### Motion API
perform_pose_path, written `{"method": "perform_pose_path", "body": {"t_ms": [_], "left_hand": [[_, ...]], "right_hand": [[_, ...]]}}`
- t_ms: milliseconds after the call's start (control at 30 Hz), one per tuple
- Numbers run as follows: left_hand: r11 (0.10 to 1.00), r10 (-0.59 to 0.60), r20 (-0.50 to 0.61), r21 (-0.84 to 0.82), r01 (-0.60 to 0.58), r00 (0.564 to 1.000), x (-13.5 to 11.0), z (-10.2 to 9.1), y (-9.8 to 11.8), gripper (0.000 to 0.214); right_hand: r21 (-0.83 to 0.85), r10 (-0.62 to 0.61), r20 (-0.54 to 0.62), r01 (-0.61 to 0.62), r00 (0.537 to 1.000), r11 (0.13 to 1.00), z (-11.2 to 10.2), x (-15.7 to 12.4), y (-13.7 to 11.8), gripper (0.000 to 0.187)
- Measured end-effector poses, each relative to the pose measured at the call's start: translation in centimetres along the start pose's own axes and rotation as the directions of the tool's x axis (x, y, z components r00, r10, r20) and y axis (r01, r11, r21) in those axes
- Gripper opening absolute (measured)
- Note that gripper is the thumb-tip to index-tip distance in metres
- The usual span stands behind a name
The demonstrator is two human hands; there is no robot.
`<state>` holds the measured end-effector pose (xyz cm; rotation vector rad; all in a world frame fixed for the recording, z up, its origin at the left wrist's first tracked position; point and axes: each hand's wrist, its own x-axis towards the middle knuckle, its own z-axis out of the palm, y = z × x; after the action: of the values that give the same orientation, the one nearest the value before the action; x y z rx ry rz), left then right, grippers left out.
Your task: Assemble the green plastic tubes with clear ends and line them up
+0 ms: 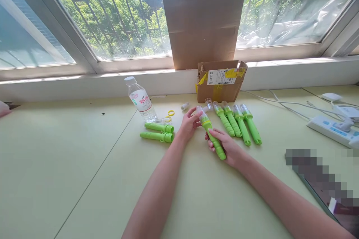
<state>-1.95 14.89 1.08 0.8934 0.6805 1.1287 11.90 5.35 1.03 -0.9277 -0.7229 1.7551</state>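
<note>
My right hand (228,147) grips the green handle of a tool with a clear cap (212,137), held just above the table. My left hand (188,124) pinches the clear cap end of the same tool. To the right, several matching green tools with clear caps (238,123) lie side by side. Two green handles without caps (157,132) lie to the left of my left hand. A yellow ring (171,112) and a small white part (184,106) sit further back.
A water bottle (141,101) stands near the two handles. A small cardboard box (220,81) sits against the window ledge. A power strip (333,129) with cables lies at the right. A blurred dark object (322,179) is at the lower right.
</note>
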Motion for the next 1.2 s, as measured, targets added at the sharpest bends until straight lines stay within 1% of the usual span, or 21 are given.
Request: {"method": "perform_pose_path", "body": {"t_ms": [133, 200, 300, 400, 567, 667, 800, 900, 1000, 1100, 1200], "left_hand": [[1.0, 0.008, -0.011, -0.021, -0.008, 1.0, -0.01, 0.02, 0.05, 0.052], [1.0, 0.011, -0.009, -0.018, -0.011, 1.0, -0.03, 0.05, 0.05, 0.053], [1.0, 0.008, -0.002, -0.012, -0.008, 1.0, -0.05, 0.09, 0.04, 0.054], [1.0, 0.005, -0.007, -0.001, -0.005, 1.0, -0.05, 0.12, 0.06, 0.054], [1.0, 0.006, -0.013, -0.007, -0.007, 1.0, -0.08, 0.17, 0.16, 0.052], [1.0, 0.007, -0.013, -0.004, -0.007, 1.0, -0.13, 0.16, 0.21, 0.052], [1.0, 0.009, 0.004, -0.003, -0.009, 1.0, -0.16, 0.13, 0.18, 0.052], [1.0, 0.007, 0.001, 0.002, -0.007, 1.0, -0.16, 0.12, 0.13, 0.051], [1.0, 0.001, -0.003, 0.001, -0.001, 1.0, -0.15, 0.11, 0.09, 0.051], [1.0, 0.004, -0.008, 0.002, -0.004, 1.0, -0.14, 0.09, 0.09, 0.053], [1.0, 0.0, 0.004, 0.004, 0.0, 1.0, -0.12, 0.1, 0.13, 0.053]], "right_hand": [[0.028, 0.063, 0.035, -0.064, 0.997, 0.998, -0.12, -0.02, -0.17, 0.028], [0.042, 0.074, 0.062, -0.076, 0.995, 0.996, -0.11, -0.01, -0.24, 0.027], [0.04, 0.042, 0.053, -0.044, 0.998, 0.998, -0.03, 0.03, -0.18, 0.022], [0.02, 0.002, 0.018, -0.003, 1.0, 1.0, 0.0, 0.12, 0.05, 0.025], [0.023, 0.008, 0.01, -0.008, 1.0, 1.0, -0.1, 0.15, 0.07, 0.023], [0.038, 0.043, 0.037, -0.044, 0.998, 0.998, -0.12, 0.05, -0.19, 0.022], [0.056, 0.105, 0.038, -0.107, 0.994, 0.993, -0.04, -0.01, -0.36, 0.025], [0.051, 0.056, 0.029, -0.058, 0.998, 0.997, 0.08, 0.03, -0.2, 0.022], [0.01, -0.012, -0.007, 0.012, 1.0, 1.0, 0.14, 0.1, 0.06, 0.025], [-0.012, -0.018, -0.012, 0.018, 1.0, 1.0, 0.1, 0.13, 0.16, 0.024], [0.011, 0.003, 0.037, -0.003, 0.999, 1.0, 0.01, 0.11, 0.08, 0.021]]}}
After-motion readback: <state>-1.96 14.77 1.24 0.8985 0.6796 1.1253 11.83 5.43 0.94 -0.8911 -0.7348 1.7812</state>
